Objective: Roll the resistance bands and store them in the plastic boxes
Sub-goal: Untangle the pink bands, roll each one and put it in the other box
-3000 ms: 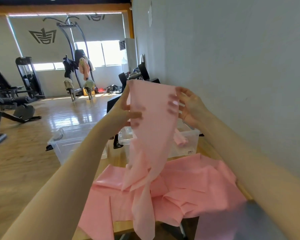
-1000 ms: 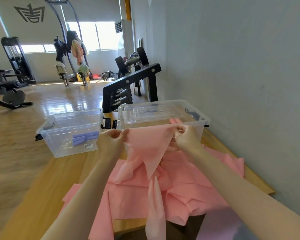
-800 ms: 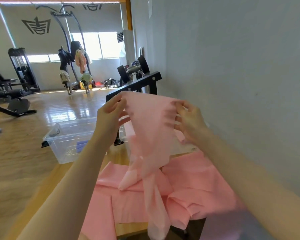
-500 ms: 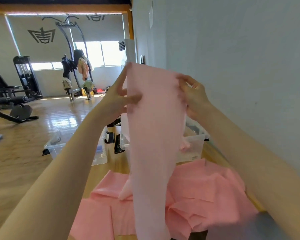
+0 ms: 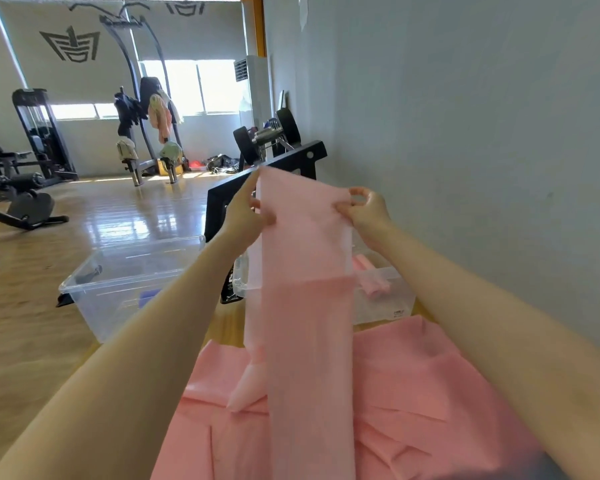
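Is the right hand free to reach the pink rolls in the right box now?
Probably not yet: the right hand pinches the pink band, as does the left hand. The hanging band partly screens the right box.

We hold both bare forearms stretched forward and raised toward twelve o'clock, the left hand (image 5: 245, 216) at eleven and the right hand (image 5: 368, 211) at one. Each hand pinches a top corner of the thin pink resistance band (image 5: 309, 306) between thumb and curled fingers, palms turned inward.
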